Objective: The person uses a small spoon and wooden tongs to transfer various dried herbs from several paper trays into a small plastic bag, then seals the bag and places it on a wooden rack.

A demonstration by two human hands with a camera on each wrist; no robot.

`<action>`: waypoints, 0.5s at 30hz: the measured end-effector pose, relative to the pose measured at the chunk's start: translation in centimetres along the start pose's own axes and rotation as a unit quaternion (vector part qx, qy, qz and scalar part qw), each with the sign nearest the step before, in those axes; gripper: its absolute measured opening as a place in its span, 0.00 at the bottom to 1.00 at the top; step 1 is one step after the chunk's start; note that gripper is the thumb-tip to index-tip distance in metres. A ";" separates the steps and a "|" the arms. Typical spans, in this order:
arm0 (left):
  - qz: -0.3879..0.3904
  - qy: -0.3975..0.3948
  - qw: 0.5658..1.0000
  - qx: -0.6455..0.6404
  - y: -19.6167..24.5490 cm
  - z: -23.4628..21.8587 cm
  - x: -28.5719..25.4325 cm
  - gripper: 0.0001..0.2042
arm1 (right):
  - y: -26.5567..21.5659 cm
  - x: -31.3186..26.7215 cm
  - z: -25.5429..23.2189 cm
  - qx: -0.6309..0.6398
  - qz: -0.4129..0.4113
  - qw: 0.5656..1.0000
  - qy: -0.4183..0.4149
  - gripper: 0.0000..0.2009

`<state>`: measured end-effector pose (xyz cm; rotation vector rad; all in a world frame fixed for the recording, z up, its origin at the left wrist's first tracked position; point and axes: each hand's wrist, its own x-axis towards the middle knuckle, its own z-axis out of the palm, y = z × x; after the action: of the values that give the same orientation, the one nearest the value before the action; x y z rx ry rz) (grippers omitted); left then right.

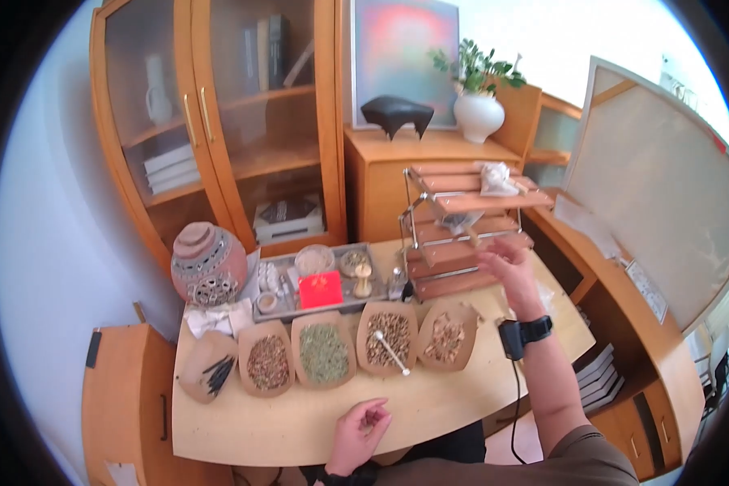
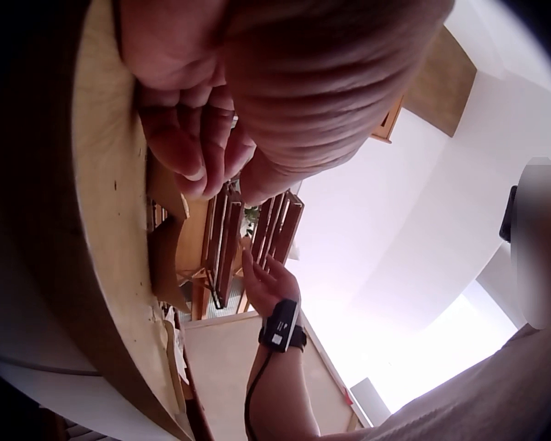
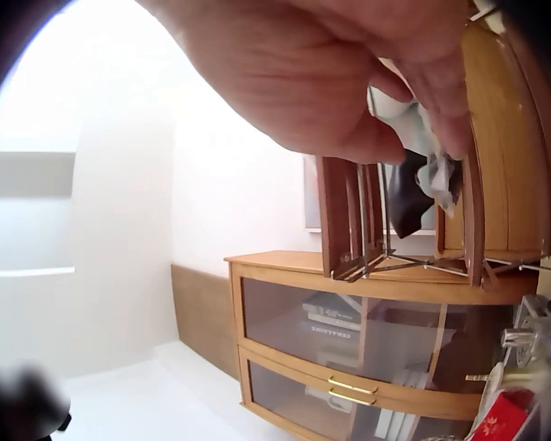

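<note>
My right hand (image 1: 512, 275) reaches to the tiered wooden rack (image 1: 441, 271), its fingertips close to a small clear bag (image 1: 462, 220) with a wooden peg-like end on the middle shelf. In the right wrist view the thumb and fingers stand apart, just above the bag (image 3: 444, 179). Near the front edge of the table, my left hand (image 1: 361, 437) hangs loosely curled with nothing visible in it. Paper trays of dried material stand before it: reddish bits (image 1: 268, 362), green leaves (image 1: 324, 353), brown pieces (image 1: 389, 328) with a white scoop-like stick (image 1: 392, 353), and pale chips (image 1: 445, 338).
A white pouch (image 1: 498, 180) sits on the rack's top shelf. Behind the trays, a grey tray (image 1: 356, 308) bears a red packet (image 1: 321, 290) and small dishes. At left are a clay jar (image 1: 208, 263) and a paper tray (image 1: 198, 373) with dark sticks. Cabinets surround the table.
</note>
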<state>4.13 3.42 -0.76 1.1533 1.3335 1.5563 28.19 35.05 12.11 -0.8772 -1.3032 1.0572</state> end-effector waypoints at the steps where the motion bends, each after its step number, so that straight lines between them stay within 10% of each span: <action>1: 0.014 -0.032 0.999 0.023 0.2 -0.3 0.0 0.16 | -0.9 -1.6 -0.3 -0.043 -0.012 0.999 0.000 0.22; 5: 0.003 -0.030 1.000 0.008 -0.3 -0.2 0.1 0.16 | -1.3 -8.6 -2.9 -0.189 0.043 0.980 -0.042 0.07; 6: 0.003 -0.031 0.999 0.017 -0.5 -0.2 0.2 0.15 | 0.1 -10.5 -3.5 -0.266 -0.056 0.958 -0.087 0.06; 15: 0.018 -0.060 0.989 0.136 1.0 0.4 0.7 0.12 | 1.7 -16.6 -1.5 -0.390 -0.089 0.896 -0.193 0.14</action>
<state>4.29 3.99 0.36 1.4221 1.4824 1.3355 30.09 19.94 5.17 -1.1302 -2.1748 0.5522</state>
